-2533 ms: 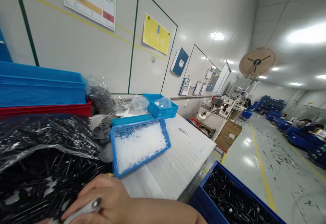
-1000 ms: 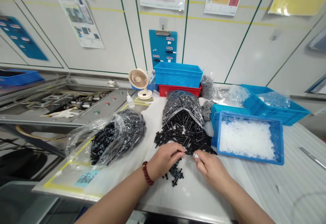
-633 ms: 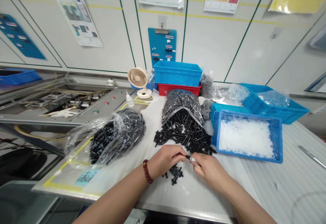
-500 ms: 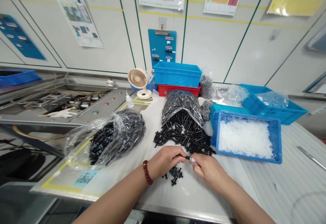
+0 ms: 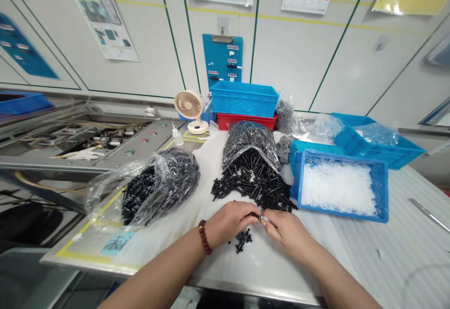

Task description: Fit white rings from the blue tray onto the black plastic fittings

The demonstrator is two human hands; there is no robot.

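My left hand [image 5: 230, 223], with a beaded bracelet at the wrist, pinches a small black rod-shaped part [image 5: 256, 214]. Closed around a whitish pen-like tool [image 5: 266, 220] is my right hand [image 5: 290, 231]; most of the tool is hidden in the palm. The tool's tip meets the end of the black part between the two hands. Beneath my left hand lies a small group of black parts with light rings [image 5: 243, 240]. Just beyond the hands, loose black parts [image 5: 253, 187] spill from an opened plastic bag [image 5: 250, 135].
To the right, a blue tray [image 5: 346, 215] holds many small white rings [image 5: 337, 184]. A second bag of black parts [image 5: 176, 177] lies left. Behind stand a small fan [image 5: 189, 105], a dropper bottle [image 5: 177, 136] and a blue bin [image 5: 244, 99]. A metal ruler-like strip [image 5: 429, 214] lies far right.
The view swung left from the right-hand end of the table, bringing both hands into sight. Since then the hands have drawn closer together, and less of the tool and part shows between them.
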